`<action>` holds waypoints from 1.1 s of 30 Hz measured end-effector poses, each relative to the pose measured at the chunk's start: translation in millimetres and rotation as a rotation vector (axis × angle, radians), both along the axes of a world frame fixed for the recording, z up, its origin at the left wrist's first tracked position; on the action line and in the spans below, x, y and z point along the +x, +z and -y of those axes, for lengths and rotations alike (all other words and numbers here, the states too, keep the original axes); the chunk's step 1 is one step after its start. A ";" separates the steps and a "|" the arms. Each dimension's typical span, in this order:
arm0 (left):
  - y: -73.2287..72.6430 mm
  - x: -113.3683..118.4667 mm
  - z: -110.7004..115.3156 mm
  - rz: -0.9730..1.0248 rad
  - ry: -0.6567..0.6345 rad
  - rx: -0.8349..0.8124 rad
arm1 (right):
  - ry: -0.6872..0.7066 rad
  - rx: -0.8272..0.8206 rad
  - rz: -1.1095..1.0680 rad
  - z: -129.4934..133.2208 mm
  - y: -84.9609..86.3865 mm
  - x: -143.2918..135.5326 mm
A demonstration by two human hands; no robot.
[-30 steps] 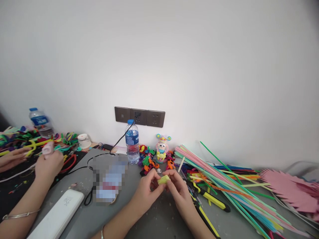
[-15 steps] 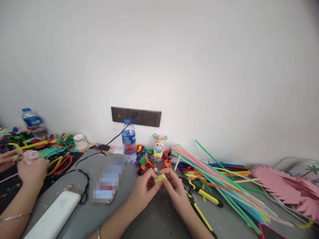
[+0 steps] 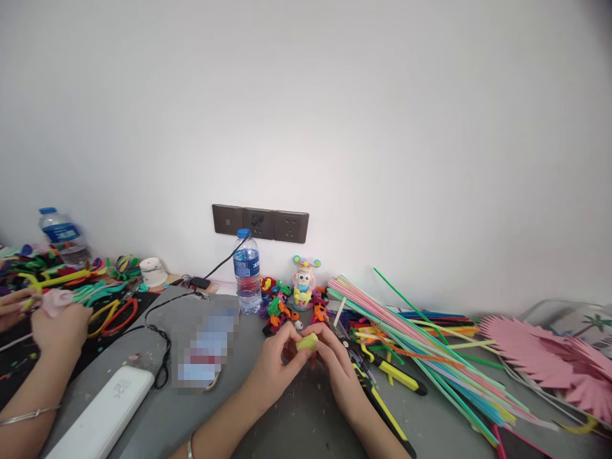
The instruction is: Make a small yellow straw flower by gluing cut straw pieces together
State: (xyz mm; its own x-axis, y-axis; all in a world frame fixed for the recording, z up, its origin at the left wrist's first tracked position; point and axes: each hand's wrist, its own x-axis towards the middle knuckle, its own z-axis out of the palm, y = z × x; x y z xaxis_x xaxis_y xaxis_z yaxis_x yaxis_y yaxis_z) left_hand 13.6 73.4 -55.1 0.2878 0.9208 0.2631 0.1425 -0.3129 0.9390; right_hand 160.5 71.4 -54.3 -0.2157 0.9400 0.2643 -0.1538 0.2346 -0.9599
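Note:
In front of me, above the grey table (image 3: 306, 421), my left hand (image 3: 277, 358) pinches a small pale yellow-green piece (image 3: 306, 342) from the left. My right hand (image 3: 333, 362) has its thumb and fingers closed on the other side of the same piece. It looks soft, though its material is too small to tell. Just behind my fingers stands a colourful figurine (image 3: 304, 284) with big eyes. Bundles of twisted pipe cleaners (image 3: 278, 305) lie around its base. Pliers with yellow and black handles (image 3: 382, 408) lie beside my right forearm.
Long pipe cleaners (image 3: 425, 357) and pink pleated paper (image 3: 535, 357) spread to the right. A water bottle (image 3: 247, 274), a phone (image 3: 208, 347) and a white power bank (image 3: 102, 414) with a black cable are on the left. A co-worker's hand (image 3: 60, 331) holds something pale pink.
My right hand's fingers have shifted slightly around the yellow-green piece, and its wrist has moved a little left. Both hands keep hold of it. The view has shifted very slightly.

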 end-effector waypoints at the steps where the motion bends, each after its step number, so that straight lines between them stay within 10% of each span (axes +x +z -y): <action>1: -0.3 0.0 0.1 -0.002 0.003 -0.001 | 0.001 0.005 0.007 -0.3 0.0 0.0; 33: 1.4 1.6 -0.9 0.003 0.053 0.016 | -0.068 0.027 -0.021 -0.7 -6.8 -4.8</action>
State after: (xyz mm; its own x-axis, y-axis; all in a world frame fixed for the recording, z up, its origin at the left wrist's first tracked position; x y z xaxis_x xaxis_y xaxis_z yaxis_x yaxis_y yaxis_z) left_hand 15.1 74.4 -53.8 0.2380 0.9303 0.2791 0.1565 -0.3203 0.9343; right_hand 155.7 72.1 -61.1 -0.1455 0.9449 0.2932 -0.1564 0.2706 -0.9499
